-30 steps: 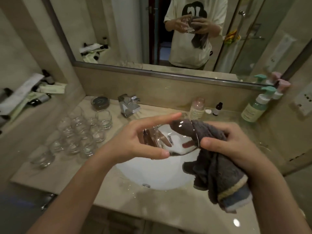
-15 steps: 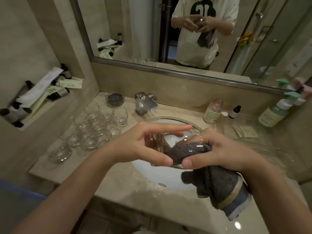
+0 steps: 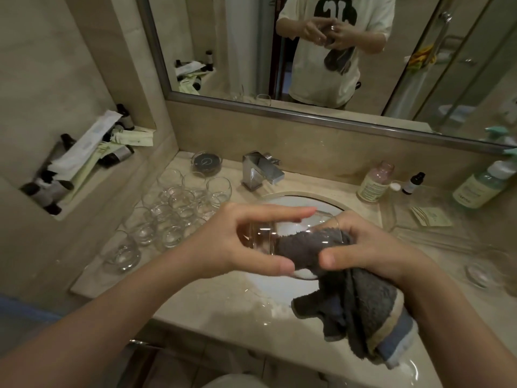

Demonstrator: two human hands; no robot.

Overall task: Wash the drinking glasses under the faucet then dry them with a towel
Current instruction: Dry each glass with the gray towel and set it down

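Note:
Over the white sink (image 3: 282,284) my left hand (image 3: 237,242) grips a clear drinking glass (image 3: 260,236) lying on its side, thumb below and fingers on top. My right hand (image 3: 372,247) holds a dark grey towel (image 3: 361,312), with part of it stuffed into the glass's mouth; the rest hangs down over the counter edge. Several more clear glasses (image 3: 173,211) stand grouped on the counter to the left. The square chrome faucet (image 3: 260,170) sits behind the sink, with no water seen running.
A round black dish (image 3: 207,162) sits behind the glasses. Bottles (image 3: 375,183) and a green pump bottle (image 3: 481,186) line the right back of the counter, with a glass tray (image 3: 436,233) and another glass (image 3: 479,273) at right. A wall niche (image 3: 84,163) holds toiletries. The mirror (image 3: 307,51) reflects me.
My right hand has pushed the towel deeper into the glass and turned it. The view has shifted slightly, so hands and sink sit lower in frame.

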